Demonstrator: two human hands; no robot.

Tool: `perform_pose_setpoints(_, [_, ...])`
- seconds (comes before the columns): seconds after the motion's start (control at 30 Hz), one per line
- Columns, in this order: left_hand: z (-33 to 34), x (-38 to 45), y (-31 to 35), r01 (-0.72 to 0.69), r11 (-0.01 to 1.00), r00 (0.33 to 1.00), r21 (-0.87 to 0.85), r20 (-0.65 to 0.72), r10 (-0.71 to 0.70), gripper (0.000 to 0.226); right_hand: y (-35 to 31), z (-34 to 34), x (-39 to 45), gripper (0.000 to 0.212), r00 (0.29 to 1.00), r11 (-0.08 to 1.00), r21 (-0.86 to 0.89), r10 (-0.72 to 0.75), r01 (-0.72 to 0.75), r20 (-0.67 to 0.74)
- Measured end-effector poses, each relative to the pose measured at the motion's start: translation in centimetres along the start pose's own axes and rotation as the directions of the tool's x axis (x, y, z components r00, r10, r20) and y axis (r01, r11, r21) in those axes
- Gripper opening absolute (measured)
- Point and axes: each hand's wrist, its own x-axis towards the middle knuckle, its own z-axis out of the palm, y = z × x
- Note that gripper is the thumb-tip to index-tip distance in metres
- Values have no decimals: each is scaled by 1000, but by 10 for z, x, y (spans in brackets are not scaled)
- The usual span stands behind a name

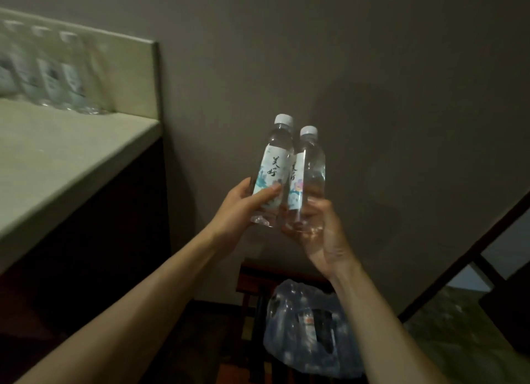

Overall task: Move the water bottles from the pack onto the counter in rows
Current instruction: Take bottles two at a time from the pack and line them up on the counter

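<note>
left hand (pixel 243 204) wraps lower half of left bottle (pixel 272 165), thumb across label | right hand (pixel 321 234) cups base of right bottle (pixel 309 171) | both upright, touching, mid-air | counter (pixel 57 154) at 9 o'clock, blurred bottle row (pixel 51 74) at 10 | pack (pixel 309 326) at 6

Dim room, bare grey wall (pixel 344 53)

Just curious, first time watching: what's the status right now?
Left hand and right hand each hold one bottle, upright. Row of bottles on counter. Pack below. Path clear.
</note>
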Motion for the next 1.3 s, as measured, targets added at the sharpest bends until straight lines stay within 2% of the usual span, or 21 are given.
perform_pose_setpoints(0.1, [-31, -11, 24, -60, 997, 998, 53, 13, 59, 49, 11, 48, 6, 57, 998, 994, -92, -67, 64, -22])
perform_pose_setpoints(0.23, [-85, -25, 70, -117, 979, 993, 166, 24, 115, 47, 22, 109, 22, 52, 992, 979, -163, -115, 122, 47])
perform_pose_setpoints(0.37, [-134, -36, 111, -126, 972, 992, 201, 53, 118, 54, 30, 160, 41, 56, 987, 984, -130, -106, 122, 123])
perform_pose_setpoints(0.47, [-164, -42, 135, -139, 954, 990, 267, 41, 133, 55, 39, 196, 52, 49, 976, 982, -112, -132, 153, 172])
perform_pose_setpoints(0.53, [-182, -44, 148, -144, 939, 989, 312, 22, 144, 54, 48, 220, 61, 48, 968, 968, -136, -186, 209, 166])
perform_pose_setpoints(0.6, [-198, -46, 157, -148, 925, 988, 350, 5, 156, 50, 60, 239, 69, 59, 965, 959, -140, -227, 245, 130])
perform_pose_setpoints(0.73, [-225, -43, 164, -143, 933, 988, 331, 1, 151, 39, 80, 257, 91, 79, 971, 962, -135, -233, 237, 46])
perform_pose_setpoints(0.97, [-265, -11, 171, -131, 907, 976, 399, -106, 188, 54, 96, 261, 156, 51, 968, 977, -105, -167, 188, 187])
perform_pose_setpoints(1.13, [-295, 11, 179, -102, 898, 970, 427, -158, 185, 50, 101, 271, 199, 41, 924, 964, -168, -134, 204, 357])
perform_pose_setpoints(1.2, [-308, 19, 181, -86, 870, 960, 485, -194, 203, 47, 105, 275, 215, 47, 914, 949, -227, -116, 217, 390])
perform_pose_setpoints(1.3, [-328, 27, 179, -35, 855, 955, 518, -234, 181, 45, 116, 283, 232, 68, 920, 932, -293, -91, 214, 381])
